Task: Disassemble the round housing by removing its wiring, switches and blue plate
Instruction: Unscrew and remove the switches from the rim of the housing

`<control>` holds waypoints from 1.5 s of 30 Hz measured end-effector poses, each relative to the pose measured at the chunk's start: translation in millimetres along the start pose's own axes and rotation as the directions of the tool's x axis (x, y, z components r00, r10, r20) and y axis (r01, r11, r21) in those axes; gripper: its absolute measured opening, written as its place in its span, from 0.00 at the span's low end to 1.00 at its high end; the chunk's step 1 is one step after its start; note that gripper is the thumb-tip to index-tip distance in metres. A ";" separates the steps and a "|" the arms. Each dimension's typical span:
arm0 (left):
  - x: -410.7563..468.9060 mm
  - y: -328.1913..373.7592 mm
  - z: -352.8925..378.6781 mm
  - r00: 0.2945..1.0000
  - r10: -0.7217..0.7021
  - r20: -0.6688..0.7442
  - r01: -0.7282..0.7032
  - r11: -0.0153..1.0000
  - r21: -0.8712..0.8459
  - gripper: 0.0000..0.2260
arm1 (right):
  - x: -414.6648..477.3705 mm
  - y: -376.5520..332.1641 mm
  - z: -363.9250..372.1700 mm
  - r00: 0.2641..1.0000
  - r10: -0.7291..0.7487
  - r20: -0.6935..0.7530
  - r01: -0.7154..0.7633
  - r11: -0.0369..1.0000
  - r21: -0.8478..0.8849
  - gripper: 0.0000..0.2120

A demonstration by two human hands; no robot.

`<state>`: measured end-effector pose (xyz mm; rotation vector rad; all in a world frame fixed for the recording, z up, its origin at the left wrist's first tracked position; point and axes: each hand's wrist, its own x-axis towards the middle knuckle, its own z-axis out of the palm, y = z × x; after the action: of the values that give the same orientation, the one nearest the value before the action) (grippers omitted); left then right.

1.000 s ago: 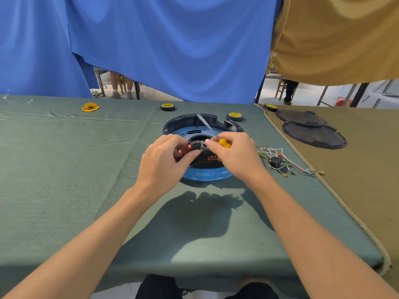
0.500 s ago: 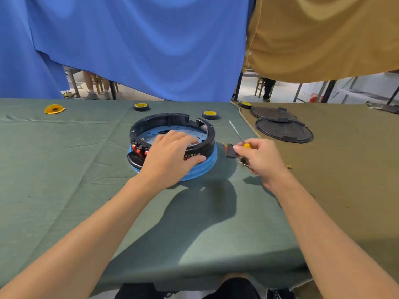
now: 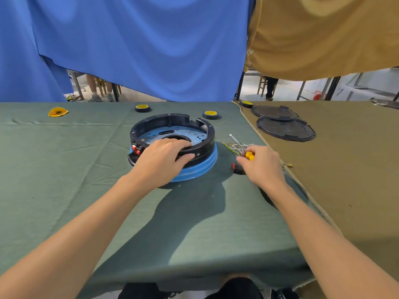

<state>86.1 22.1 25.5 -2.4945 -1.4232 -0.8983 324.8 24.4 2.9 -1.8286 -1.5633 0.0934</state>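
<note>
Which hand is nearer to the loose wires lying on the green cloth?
Right. The right hand, holding a screwdriver, is at the near edge of the wires; the left hand grips the near rim of the round housing, farther left.

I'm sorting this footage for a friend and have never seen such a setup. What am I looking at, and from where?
No machine here: a person works with bare hands, and the single picture comes from a camera worn on the head, looking down. The left hand holds the rim of a black round housing with a blue plate inside. The right hand has a yellow-handled screwdriver in its grip, near loose wires and a small black-and-red part, likely a switch, on the green cloth. Further back lie two black round covers and small yellow-centred rings.
</note>
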 end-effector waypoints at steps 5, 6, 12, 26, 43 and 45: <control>-6.5 -26.9 -16.4 0.993 -0.087 -0.075 0.086 0.996 -0.018 0.12 | -17.8 -43.4 -1.1 0.998 -0.065 0.008 0.062 0.979 0.194 0.16; -7.8 -34.6 -18.6 0.987 -0.136 -0.091 0.134 0.991 -0.027 0.12 | -22.6 -54.2 1.3 0.997 -0.060 0.040 0.051 0.977 0.206 0.18; -29.9 -69.5 -19.1 0.971 -0.232 -0.049 0.227 0.969 -0.102 0.12 | -37.9 -99.5 34.0 0.975 0.100 0.200 -0.166 0.923 0.347 0.26; -44.6 -70.5 -22.6 0.991 -0.080 -0.111 0.095 0.987 0.129 0.16 | -6.1 -100.7 49.5 0.989 0.041 0.140 -0.085 0.941 0.328 0.17; -38.5 -51.4 10.8 0.928 -0.334 -0.167 0.323 0.942 -0.092 0.25 | 4.9 -100.3 15.1 0.856 -0.512 0.076 0.513 0.858 0.009 0.09; -36.4 -53.6 11.9 0.923 -0.337 -0.185 0.314 0.938 -0.143 0.23 | 14.3 -105.6 22.4 0.858 -0.502 0.110 0.502 0.864 0.031 0.09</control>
<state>33.4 29.0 -13.6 -2.1861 -1.7894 -1.2884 229.7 48.4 50.1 -1.3742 -2.0728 -0.0459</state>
